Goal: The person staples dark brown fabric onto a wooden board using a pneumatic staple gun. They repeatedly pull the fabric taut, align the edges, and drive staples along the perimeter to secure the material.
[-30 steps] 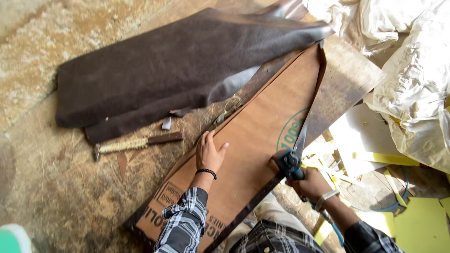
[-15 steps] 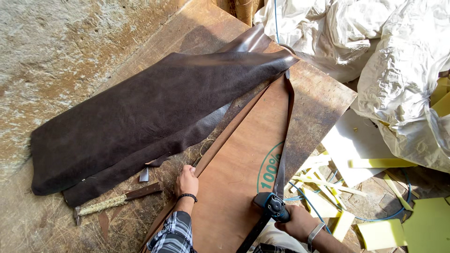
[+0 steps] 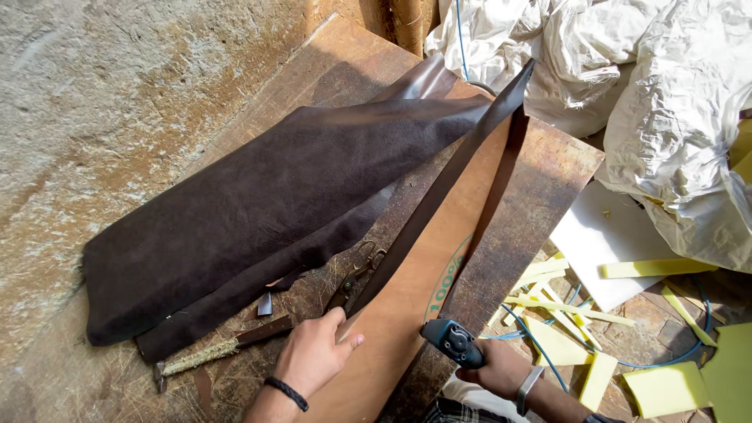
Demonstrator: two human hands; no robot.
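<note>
Bare cardboard (image 3: 407,313) lies open ahead (folded leather (image 3: 258,211) and scissors (image 3: 356,278) crowd its left).

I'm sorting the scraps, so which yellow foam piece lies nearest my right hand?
The foam strip just right of your right hand, beside the blue cord. The square piece and the long strip lie farther right.

Two hands are seen: the left hand (image 3: 313,356) and the right hand (image 3: 495,368). One blue cutting tool (image 3: 453,342) is counted, and one large dark brown leather hide (image 3: 258,211), folded. One long dark strip (image 3: 439,196) is seen looped across one tan cardboard sheet (image 3: 399,313). One hammer (image 3: 215,351) and one pair of scissors (image 3: 356,280) are counted on one wooden counter (image 3: 540,188). Yellow foam offcuts (image 3: 666,389) number roughly ten; an exact count cannot be made
</note>
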